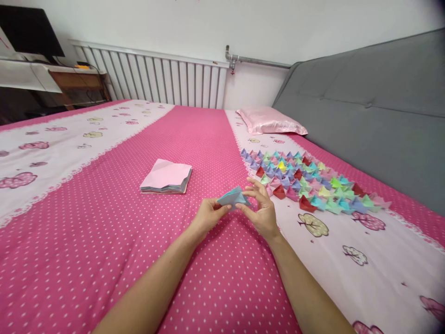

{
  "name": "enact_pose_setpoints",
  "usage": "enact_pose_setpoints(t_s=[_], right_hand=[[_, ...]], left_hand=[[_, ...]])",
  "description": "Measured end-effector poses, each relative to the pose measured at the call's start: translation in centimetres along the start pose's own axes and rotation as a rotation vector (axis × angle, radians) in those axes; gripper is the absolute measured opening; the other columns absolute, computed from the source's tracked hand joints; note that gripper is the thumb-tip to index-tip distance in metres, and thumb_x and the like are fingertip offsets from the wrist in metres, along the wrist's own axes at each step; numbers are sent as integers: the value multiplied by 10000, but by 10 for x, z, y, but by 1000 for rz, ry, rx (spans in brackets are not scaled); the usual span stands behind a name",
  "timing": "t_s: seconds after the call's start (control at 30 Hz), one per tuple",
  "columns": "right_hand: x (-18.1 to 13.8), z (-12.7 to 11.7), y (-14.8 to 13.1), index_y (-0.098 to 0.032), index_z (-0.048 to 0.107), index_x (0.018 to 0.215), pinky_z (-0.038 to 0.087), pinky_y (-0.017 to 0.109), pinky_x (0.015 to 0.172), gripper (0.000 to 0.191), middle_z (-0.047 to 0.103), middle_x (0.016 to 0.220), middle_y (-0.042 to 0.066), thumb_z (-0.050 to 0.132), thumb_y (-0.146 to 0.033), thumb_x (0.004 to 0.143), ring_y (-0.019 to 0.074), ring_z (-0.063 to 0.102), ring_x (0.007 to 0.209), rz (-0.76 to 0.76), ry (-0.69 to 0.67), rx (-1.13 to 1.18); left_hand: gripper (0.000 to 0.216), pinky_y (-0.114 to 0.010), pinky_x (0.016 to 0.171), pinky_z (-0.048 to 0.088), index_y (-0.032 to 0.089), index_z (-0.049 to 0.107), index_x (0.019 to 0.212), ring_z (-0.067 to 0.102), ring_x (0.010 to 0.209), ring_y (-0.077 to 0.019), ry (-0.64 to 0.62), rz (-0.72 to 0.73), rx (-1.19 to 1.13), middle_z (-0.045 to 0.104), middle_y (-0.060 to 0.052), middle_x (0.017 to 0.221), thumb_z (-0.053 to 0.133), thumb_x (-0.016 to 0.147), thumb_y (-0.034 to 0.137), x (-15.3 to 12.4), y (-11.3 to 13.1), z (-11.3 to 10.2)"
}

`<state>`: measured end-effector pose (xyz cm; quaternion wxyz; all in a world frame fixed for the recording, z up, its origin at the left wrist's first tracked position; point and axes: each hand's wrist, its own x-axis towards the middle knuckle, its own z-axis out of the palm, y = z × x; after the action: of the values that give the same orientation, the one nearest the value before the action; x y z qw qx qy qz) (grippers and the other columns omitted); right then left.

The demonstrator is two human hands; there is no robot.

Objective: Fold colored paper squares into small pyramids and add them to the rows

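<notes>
A light-blue folded paper boat [230,198] is held between my two hands, above the pink dotted bedspread [222,278]. My left hand [208,215] pinches its left end between thumb and fingers. At its right end, my right hand [261,211] grips it with the thumb in front and the fingers behind, some of them raised. To the left lies a stack of square paper [167,175] with a pink sheet on top. Right of my hands stand rows of small coloured paper boats [306,185], set close together.
A pink satin pillow [273,121] lies beyond the boats, beside a grey padded headboard [375,106]. Past the bed's far edge are a white radiator [163,76] and a metal pipe [260,60]. A dark monitor [31,32] stands on a desk [74,81] at far left.
</notes>
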<state>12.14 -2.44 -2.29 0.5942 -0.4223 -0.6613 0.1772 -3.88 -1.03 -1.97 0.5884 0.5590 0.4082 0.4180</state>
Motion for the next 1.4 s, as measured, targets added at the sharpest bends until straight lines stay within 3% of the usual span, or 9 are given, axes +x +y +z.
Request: enact_pose_setpoints(t_s=[0.13,0.27,0.43,0.53,0.7,1.17,1.27,1.4], right_hand=[[0,0,3,-238,658,780,404,421,940,124,457,1259,42,708,-235,667,212,498,1067,27,-36,35],[0,-1,3,-242,681,755,412,400,924,82,468,1242,40,664,-184,699,212,486,1081,20,-37,33],[-1,-1,4,-248,688,750,399,404,938,108,436,1277,29,639,-159,715,211,468,1102,16,19,31],[-1,-1,4,-254,686,740,400,406,936,130,429,1282,21,631,-139,713,207,463,1099,11,7,28],[-1,-1,3,-256,686,749,399,409,939,148,413,1293,21,624,-127,715,208,453,1102,7,-35,5],[-1,-1,1,-305,713,864,394,403,950,181,400,1334,18,689,-244,695,221,446,1122,47,-184,-33],[0,-1,3,-285,716,848,420,380,910,148,463,1247,41,689,-287,702,206,495,1039,48,-172,-19],[0,0,3,-221,702,767,459,311,755,130,545,903,40,658,-339,734,163,542,814,68,-130,-29]], left_hand=[[260,-208,525,287,98,701,784,419,511,-64,-4,12,-59,582,7,572,689,645,318,-2,2,2],[192,-215,680,397,110,681,801,557,704,-117,-43,13,-290,654,-37,748,695,620,173,-4,7,3],[260,-265,809,462,91,623,908,607,822,-150,-146,-188,-685,658,-82,915,570,656,56,-5,17,0],[272,-280,836,483,84,569,1015,626,838,-156,-75,-248,-840,650,-100,962,536,745,91,-4,22,-1],[249,-266,825,507,73,549,1058,640,845,-156,80,-209,-831,654,-112,981,481,819,64,0,20,2],[213,-249,739,537,87,578,1016,655,807,-154,6,-183,-783,669,-120,984,430,875,148,0,18,-2],[213,-265,744,533,88,583,1016,657,811,-167,-20,-188,-733,672,-128,988,452,867,164,-1,17,-2],[226,-304,832,499,96,607,1012,647,877,-185,-107,-184,-659,663,-135,1036,543,822,201,-4,16,-2]])
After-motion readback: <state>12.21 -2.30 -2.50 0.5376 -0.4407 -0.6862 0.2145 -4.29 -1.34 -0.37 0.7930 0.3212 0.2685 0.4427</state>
